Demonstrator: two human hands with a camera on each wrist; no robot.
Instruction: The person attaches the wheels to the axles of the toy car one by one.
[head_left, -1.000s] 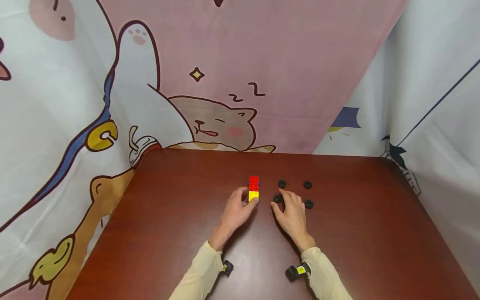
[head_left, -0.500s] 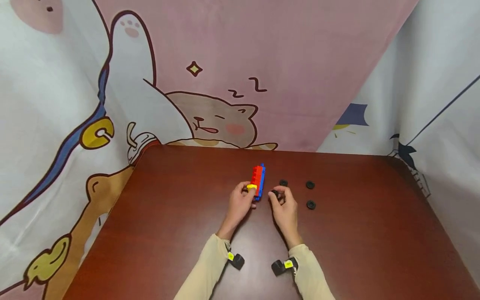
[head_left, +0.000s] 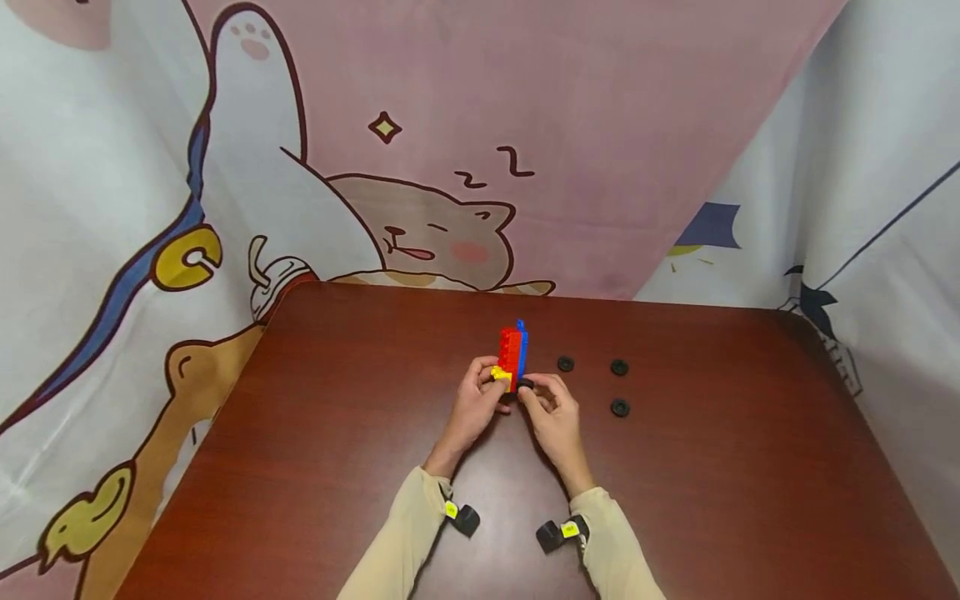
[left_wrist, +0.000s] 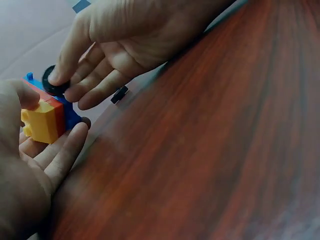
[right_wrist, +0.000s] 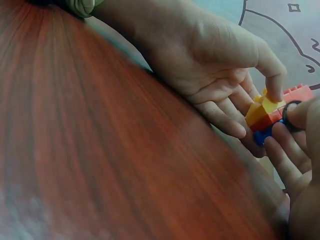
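Note:
A toy car of building bricks [head_left: 512, 350] is tilted up over the table, its red and yellow bricks on a blue base. My left hand [head_left: 471, 404] grips it at the yellow end, thumb on the yellow brick [left_wrist: 42, 122]. Between thumb and fingers my right hand [head_left: 557, 421] pinches a black wheel [left_wrist: 48, 88]. That wheel is right at the side of the blue base [right_wrist: 262, 136], near the yellow end. The thumb hides part of the wheel.
To the right of the hands, three loose black wheels lie on the brown table [head_left: 750, 458]: a near one [head_left: 620, 407], a far right one [head_left: 618, 367] and a far left one [head_left: 566, 363]. A printed curtain [head_left: 600, 125] hangs behind the table.
My left hand has lifted the car and turned its blue base to the right. My right hand has picked up one wheel from the table and brought it left to the car.

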